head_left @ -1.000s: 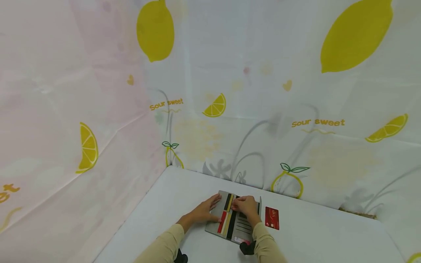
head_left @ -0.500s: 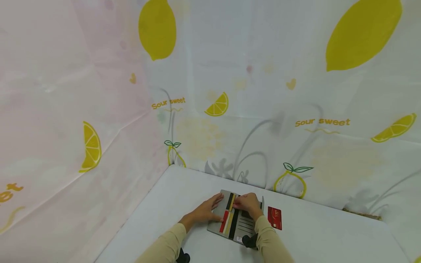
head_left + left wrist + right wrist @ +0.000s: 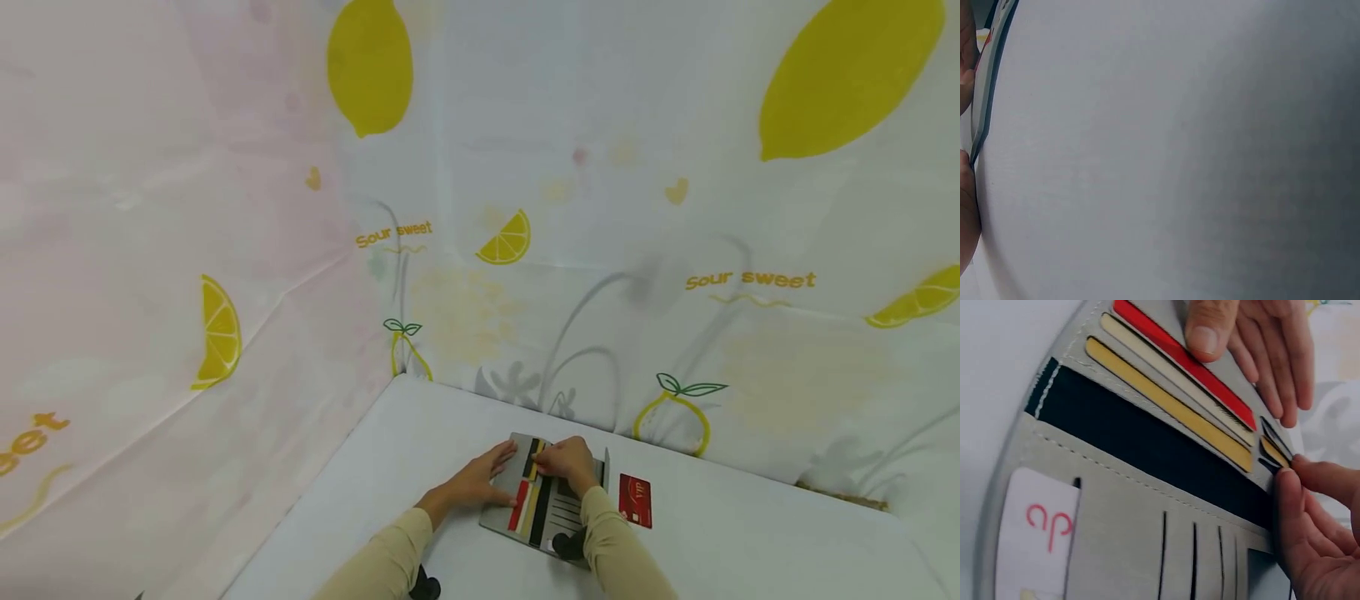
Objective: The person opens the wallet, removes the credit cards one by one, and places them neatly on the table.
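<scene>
Two hands: both were at one grey wallet (image 3: 1119, 519), the left hand (image 3: 474, 482) along its left side, the right hand (image 3: 567, 460) over its upper middle.
Wallet: it lay unfolded on the white bench (image 3: 735, 533), a flap at its far right partly raised.
Lower pockets: a red card (image 3: 1179, 355), a cream card (image 3: 1179, 380) and a yellow card (image 3: 1169, 405) sat in stepped rows.
Upper pockets: a gold card (image 3: 1274, 452) showed as a short sliver beside the right fingertips.
Left grip: loose, fingers long, thumb resting at the edge of the red card, nothing held.
Right grip: narrow, thumb and forefinger seemingly pinched on the end of the gold card.
Step in hand: most likely working the gold card at its slot; whether inward or outward could not be told.
Next move: it seemed to call for a straight slide along the slot, the left hand steadying the wallet; a twist might have snagged the lip.
Loose VIP card (image 3: 635, 501): flat on the bench, apart from the wallet, to its right.
Hidden: the right fingers covered the gold card's end, and the black wrist camera (image 3: 570, 546) blocked the wallet's near right corner from the head.
Cut off: a white card (image 3: 1038, 519) with red lettering ran out of the right wrist view.
Left wrist view: mostly bare bench, with only slivers of hand and wallet.
</scene>
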### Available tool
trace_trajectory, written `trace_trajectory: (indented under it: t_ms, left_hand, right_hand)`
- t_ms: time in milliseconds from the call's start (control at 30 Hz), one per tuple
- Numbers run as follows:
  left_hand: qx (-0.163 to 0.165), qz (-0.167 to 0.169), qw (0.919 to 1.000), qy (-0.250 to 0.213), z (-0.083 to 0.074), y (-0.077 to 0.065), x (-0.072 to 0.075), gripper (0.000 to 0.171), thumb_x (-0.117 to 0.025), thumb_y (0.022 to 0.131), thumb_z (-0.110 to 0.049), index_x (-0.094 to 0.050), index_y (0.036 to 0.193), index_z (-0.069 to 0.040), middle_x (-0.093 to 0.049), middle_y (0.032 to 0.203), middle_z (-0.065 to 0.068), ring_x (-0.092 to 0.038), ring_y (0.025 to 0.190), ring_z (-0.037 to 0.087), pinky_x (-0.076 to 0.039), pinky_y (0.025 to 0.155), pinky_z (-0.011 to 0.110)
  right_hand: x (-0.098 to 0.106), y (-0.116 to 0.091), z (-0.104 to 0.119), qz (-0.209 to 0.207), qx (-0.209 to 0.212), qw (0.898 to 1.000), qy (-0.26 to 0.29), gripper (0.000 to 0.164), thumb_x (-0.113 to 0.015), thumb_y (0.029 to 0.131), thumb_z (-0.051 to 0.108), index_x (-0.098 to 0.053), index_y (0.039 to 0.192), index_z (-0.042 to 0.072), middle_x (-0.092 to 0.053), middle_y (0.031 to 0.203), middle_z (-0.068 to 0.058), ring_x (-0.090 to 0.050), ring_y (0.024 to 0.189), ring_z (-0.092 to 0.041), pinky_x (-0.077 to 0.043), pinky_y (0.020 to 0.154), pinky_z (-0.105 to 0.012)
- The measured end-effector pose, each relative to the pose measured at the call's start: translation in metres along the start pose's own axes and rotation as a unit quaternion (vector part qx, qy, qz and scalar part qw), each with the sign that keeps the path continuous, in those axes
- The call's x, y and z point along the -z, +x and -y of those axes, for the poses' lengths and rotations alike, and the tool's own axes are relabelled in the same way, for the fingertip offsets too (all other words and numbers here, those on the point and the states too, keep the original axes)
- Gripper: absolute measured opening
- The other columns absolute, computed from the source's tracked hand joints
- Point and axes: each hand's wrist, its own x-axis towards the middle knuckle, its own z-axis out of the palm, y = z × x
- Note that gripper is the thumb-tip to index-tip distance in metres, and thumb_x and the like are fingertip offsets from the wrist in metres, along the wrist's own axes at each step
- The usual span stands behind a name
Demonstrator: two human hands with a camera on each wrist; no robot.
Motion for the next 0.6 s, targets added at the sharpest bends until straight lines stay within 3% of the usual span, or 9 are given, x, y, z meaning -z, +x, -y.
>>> trace_trajectory:
  t_ms: [67,167,333,600]
  left_hand:
    - [0.004,-0.002,1.0000,-0.003,-0.0015,0.0001,-0.0010,0.100,-0.081,0.078,-0.001,-0.015,0.153,0.004,-0.026,0.157,0.018,-0.025,0.144,0.028,-0.030,0.116,0.034]
    - [0.007,-0.007,0.9999,-0.003,-0.0030,-0.0003,-0.0016,0.100,-0.081,0.077,0.001,-0.015,0.153,0.004,-0.026,0.157,0.018,-0.027,0.144,0.028,-0.030,0.116,0.035]
    - [0.003,-0.007,1.0000,0.000,-0.0020,0.0005,-0.0014,0.100,-0.081,0.077,0.000,-0.015,0.153,0.003,-0.027,0.157,0.018,-0.027,0.144,0.028,-0.030,0.116,0.033]
    - [-0.002,0.005,0.9999,0.009,-0.0035,-0.0003,0.0006,0.101,-0.081,0.077,0.000,-0.014,0.153,0.004,-0.025,0.157,0.019,-0.027,0.143,0.031,-0.031,0.115,0.032]
  right_hand:
    - [-0.0003,0.0001,-0.0013,-0.011,0.003,1.000,-0.021,0.017,-0.083,0.074,0.016,-0.075,0.074,0.001,-0.066,0.055,0.001,-0.064,0.051,-0.010,-0.056,0.062,-0.026]
    - [-0.0013,0.0000,-0.0023,-0.008,-0.004,1.000,0.000,0.014,-0.080,0.075,0.012,-0.075,0.079,-0.001,-0.067,0.057,-0.001,-0.066,0.052,-0.011,-0.058,0.065,-0.028]
    - [-0.0017,-0.0006,-0.0008,-0.008,-0.008,1.000,0.026,0.012,-0.076,0.075,0.006,-0.074,0.082,-0.003,-0.068,0.059,-0.003,-0.066,0.052,-0.011,-0.057,0.058,-0.025]
    - [0.0024,-0.0021,0.0024,0.007,-0.016,0.998,0.064,0.019,-0.074,0.073,0.001,-0.070,0.089,-0.009,-0.069,0.060,-0.006,-0.067,0.054,-0.013,-0.059,0.061,-0.026]
